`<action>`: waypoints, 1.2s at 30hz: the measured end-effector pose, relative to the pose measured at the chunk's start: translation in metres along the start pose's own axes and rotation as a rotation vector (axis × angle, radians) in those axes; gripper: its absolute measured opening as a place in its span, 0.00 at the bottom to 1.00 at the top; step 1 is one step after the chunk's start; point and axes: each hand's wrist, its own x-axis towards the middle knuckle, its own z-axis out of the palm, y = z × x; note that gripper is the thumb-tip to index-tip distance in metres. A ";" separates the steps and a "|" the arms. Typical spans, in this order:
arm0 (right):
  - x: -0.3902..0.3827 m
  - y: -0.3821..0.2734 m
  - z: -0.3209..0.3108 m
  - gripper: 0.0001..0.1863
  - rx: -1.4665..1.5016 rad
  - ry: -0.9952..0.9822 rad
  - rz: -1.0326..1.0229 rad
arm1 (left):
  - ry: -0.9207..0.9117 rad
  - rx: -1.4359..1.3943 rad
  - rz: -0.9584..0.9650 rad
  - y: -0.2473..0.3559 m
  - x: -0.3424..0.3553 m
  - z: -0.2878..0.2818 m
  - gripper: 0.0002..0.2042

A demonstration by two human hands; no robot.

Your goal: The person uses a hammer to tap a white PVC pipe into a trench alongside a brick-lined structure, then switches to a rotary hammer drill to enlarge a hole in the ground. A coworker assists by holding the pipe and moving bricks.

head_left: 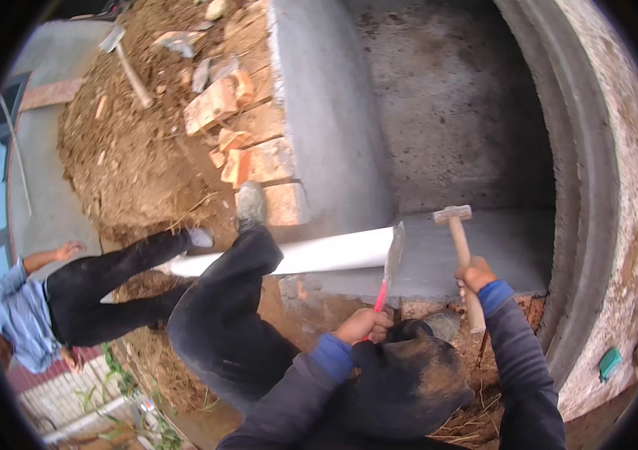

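My left hand (364, 326) grips the red handle of a long metal-bladed tool (392, 255), held up at the right-hand end of a white plastic pipe (319, 253). The pipe lies across a grey cement ledge (461, 247) and runs leftward behind my bent leg (221, 315). My right hand (475, 276) is closed around the wooden handle of a sledge-type hammer (452, 214), its head raised over the ledge to the right of the blade.
A co-worker (71, 300) stands at left. Broken bricks (210, 109) and a wooden-handled tool (135, 75) lie on a dirt mound (116, 165). A recessed concrete pit (454, 105) with smooth rendered walls fills the upper middle, bordered on the right by a curved rim (612, 285).
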 end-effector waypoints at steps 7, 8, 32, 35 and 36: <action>-0.014 0.036 -0.048 0.07 0.001 0.060 -0.169 | 0.431 0.449 0.593 -0.038 -0.049 -0.013 0.06; -0.019 0.048 -0.052 0.08 0.000 0.065 -0.200 | 0.466 0.477 0.597 -0.034 -0.049 -0.012 0.06; -0.413 -0.138 0.138 0.11 -0.824 0.456 -0.241 | 0.342 0.260 0.318 -0.063 -0.331 -0.279 0.14; -0.480 -0.171 0.206 0.08 -0.744 0.189 -0.273 | 0.525 0.081 0.192 -0.114 -0.425 -0.299 0.13; -0.500 -0.172 0.223 0.06 -0.686 0.167 -0.139 | 0.530 0.012 0.124 -0.131 -0.455 -0.304 0.12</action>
